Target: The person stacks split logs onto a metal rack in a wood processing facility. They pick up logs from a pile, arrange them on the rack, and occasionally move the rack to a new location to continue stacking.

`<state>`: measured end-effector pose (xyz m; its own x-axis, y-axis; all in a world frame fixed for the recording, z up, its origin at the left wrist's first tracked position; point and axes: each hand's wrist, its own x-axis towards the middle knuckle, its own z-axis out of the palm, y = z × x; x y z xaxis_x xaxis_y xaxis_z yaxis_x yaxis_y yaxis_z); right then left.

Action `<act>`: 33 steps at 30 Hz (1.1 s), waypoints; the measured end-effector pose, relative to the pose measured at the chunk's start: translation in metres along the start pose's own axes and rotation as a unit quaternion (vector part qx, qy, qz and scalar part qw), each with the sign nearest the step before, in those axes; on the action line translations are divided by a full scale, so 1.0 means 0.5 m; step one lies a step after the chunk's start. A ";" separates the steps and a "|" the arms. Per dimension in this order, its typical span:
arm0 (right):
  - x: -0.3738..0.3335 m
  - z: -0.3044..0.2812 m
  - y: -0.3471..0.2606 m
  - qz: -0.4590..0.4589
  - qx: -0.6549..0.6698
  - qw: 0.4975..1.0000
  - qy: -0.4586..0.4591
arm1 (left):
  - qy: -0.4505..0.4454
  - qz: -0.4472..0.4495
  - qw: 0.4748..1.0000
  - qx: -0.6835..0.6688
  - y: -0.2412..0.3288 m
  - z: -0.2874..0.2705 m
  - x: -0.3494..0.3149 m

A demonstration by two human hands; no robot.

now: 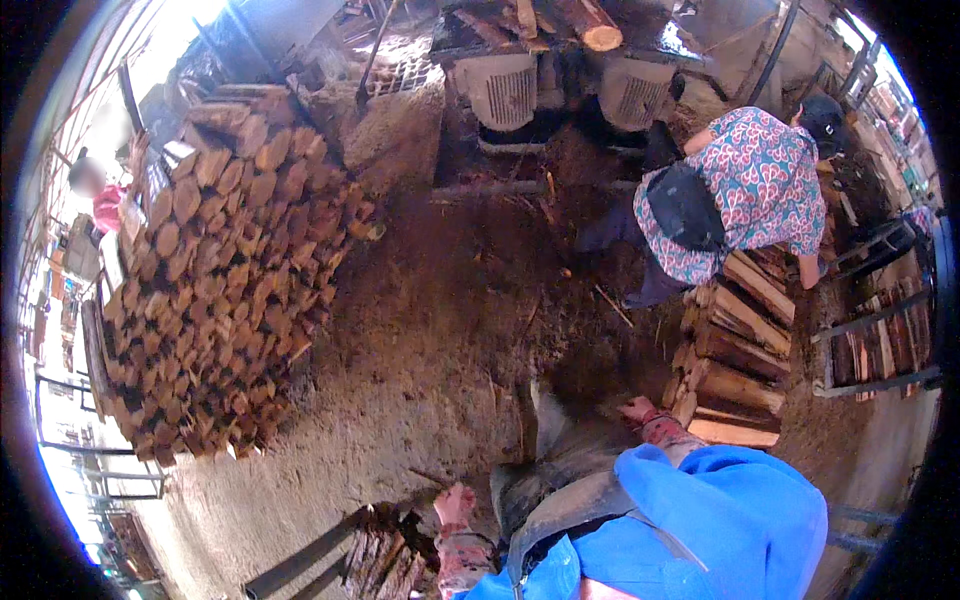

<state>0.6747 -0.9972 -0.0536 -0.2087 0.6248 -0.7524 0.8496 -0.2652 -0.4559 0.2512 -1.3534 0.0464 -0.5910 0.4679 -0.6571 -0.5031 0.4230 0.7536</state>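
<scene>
I took this for a woodworking shed or timber yard, and the wood itself told me so. On the left I saw a tall stack of cut timber (230,280), its many rough brown ends showing. On the right lay a long pile of split pieces (735,370), and near it stood a metal frame (880,385) loaded with more. At the far side, a log (600,38) with a pale sawn end sat above 2 grey ribbed panels (505,95). The floor (400,390) looked rough and dusty, strewn with scraps, and 1 co-worker (760,180) stooped by the pile. Daylight glared along the sides.
</scene>
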 end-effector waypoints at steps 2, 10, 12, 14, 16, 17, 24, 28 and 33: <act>0.037 -0.035 -0.110 -0.036 -0.040 0.999 0.006 | 0.016 0.040 0.992 0.117 -0.030 -0.025 -0.036; 0.161 -0.153 -0.281 -0.029 0.033 0.998 0.049 | 0.047 -0.055 0.996 -0.043 0.065 0.041 -0.001; 0.205 -0.140 -0.311 -0.043 0.030 0.996 0.078 | 0.025 0.013 0.998 0.049 0.048 0.021 0.036; 0.241 -0.123 -0.332 -0.053 0.005 0.995 0.088 | 0.047 -0.051 0.989 0.128 0.096 0.045 0.067; 0.268 -0.105 -0.343 -0.052 -0.024 0.996 0.072 | 0.034 -0.059 0.974 0.215 0.148 0.052 0.104; 0.284 -0.097 -0.334 -0.044 -0.028 0.996 0.068 | 0.016 -0.055 0.962 0.269 0.178 0.057 0.138; 0.254 -0.122 -0.419 0.004 -0.027 0.995 0.097 | -0.130 0.181 0.658 0.720 0.423 0.093 0.407; 0.157 -0.219 -0.713 0.038 0.009 0.999 -0.002 | -0.129 0.175 0.845 0.489 0.485 0.043 0.641; 0.265 -0.184 -0.686 0.033 0.042 0.994 0.095 | -0.148 0.148 0.958 0.197 0.636 0.121 0.801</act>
<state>0.4001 -0.7557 0.0469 -0.0527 0.7289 -0.6826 0.8129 -0.3657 -0.4532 -0.1074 -0.9844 0.0221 -0.4364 0.7873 -0.4355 -0.0306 0.4708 0.8817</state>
